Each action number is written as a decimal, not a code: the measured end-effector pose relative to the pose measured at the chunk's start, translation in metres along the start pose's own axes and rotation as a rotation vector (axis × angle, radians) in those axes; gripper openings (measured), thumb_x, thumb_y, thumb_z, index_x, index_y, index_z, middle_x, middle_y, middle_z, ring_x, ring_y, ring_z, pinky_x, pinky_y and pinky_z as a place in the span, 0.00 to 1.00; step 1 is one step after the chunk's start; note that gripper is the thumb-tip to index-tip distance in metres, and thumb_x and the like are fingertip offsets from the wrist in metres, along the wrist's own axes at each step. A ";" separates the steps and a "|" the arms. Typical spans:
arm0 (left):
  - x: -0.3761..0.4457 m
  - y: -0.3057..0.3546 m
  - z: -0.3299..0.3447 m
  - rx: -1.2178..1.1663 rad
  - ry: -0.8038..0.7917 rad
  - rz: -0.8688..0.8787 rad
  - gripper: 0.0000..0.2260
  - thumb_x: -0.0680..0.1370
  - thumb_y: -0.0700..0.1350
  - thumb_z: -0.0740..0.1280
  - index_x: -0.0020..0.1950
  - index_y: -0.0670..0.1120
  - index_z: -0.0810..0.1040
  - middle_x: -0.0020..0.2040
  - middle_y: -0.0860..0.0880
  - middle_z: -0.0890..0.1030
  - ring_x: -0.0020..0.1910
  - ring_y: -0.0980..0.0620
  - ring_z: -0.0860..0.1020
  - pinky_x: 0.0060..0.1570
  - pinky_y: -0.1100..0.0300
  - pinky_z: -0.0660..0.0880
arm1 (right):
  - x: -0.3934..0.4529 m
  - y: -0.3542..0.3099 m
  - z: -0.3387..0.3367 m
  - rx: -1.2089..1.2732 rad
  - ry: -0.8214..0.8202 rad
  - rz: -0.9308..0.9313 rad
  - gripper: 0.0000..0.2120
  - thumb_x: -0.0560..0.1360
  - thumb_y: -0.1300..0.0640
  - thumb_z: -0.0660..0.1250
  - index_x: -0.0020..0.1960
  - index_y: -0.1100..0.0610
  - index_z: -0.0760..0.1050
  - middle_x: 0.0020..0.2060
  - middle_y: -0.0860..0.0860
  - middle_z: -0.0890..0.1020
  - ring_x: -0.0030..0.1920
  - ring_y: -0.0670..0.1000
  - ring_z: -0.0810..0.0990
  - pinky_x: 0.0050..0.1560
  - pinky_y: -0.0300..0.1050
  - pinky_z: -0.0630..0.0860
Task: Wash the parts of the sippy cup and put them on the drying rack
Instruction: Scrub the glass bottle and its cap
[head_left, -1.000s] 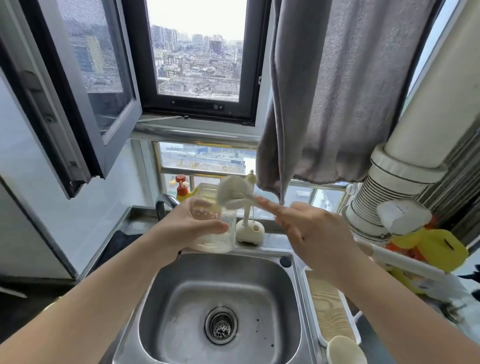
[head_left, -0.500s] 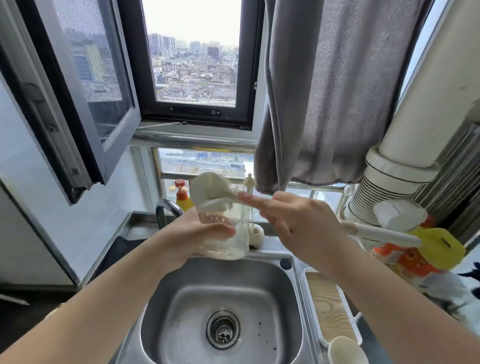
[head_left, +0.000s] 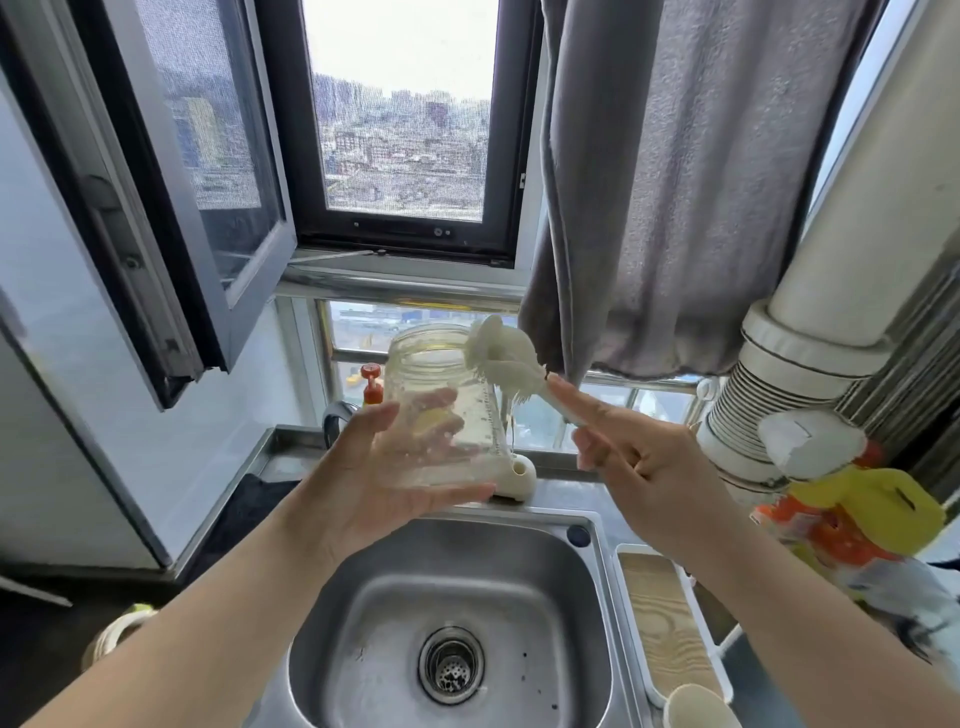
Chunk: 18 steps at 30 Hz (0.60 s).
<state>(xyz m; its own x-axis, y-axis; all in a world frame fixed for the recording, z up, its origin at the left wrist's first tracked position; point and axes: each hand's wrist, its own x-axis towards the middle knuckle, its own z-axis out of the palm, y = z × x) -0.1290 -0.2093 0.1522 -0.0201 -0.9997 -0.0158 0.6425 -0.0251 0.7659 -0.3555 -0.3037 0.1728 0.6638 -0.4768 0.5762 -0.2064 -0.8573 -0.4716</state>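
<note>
The left hand (head_left: 374, 499) is cradling the clear, wet, likely slippery plastic cup body (head_left: 441, 405) round its ribbed middle, while the right hand (head_left: 644, 467), its grip pinching the handle, is steering a white bristle brush (head_left: 501, 358) at the rim.

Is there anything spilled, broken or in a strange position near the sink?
Nothing stands out. The left hand holds the clear cup over the sink, the right hand holds the brush at its rim. No spill or damage shows.

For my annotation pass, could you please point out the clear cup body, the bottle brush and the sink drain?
clear cup body (head_left: 457, 415), head view, side wall.
bottle brush (head_left: 506, 364), head view, bristle head.
sink drain (head_left: 451, 665), head view, strainer.
</note>
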 end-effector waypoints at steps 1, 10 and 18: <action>0.001 0.000 0.001 0.010 0.032 0.014 0.42 0.48 0.54 0.83 0.60 0.44 0.78 0.56 0.41 0.73 0.56 0.39 0.75 0.52 0.39 0.76 | -0.001 -0.001 0.001 0.001 0.012 -0.002 0.25 0.78 0.55 0.58 0.67 0.29 0.62 0.39 0.33 0.77 0.40 0.40 0.77 0.48 0.44 0.78; 0.002 0.005 -0.002 0.267 0.132 -0.059 0.48 0.50 0.57 0.82 0.68 0.48 0.70 0.62 0.42 0.79 0.62 0.41 0.77 0.61 0.39 0.71 | -0.009 -0.004 0.021 -0.099 0.055 -0.019 0.26 0.77 0.51 0.53 0.70 0.30 0.56 0.34 0.41 0.74 0.34 0.46 0.75 0.36 0.48 0.77; 0.005 0.003 0.006 0.800 0.270 -0.067 0.30 0.56 0.47 0.79 0.56 0.53 0.75 0.48 0.47 0.84 0.49 0.51 0.83 0.51 0.55 0.79 | 0.012 -0.024 0.007 -0.627 -0.056 -0.128 0.32 0.68 0.60 0.68 0.68 0.39 0.69 0.28 0.45 0.74 0.22 0.49 0.70 0.20 0.39 0.66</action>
<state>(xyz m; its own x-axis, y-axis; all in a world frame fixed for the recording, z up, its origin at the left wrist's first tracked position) -0.1313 -0.2139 0.1581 0.2104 -0.9657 -0.1525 -0.0909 -0.1746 0.9804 -0.3375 -0.2879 0.1862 0.7439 -0.3666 0.5587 -0.4928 -0.8657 0.0880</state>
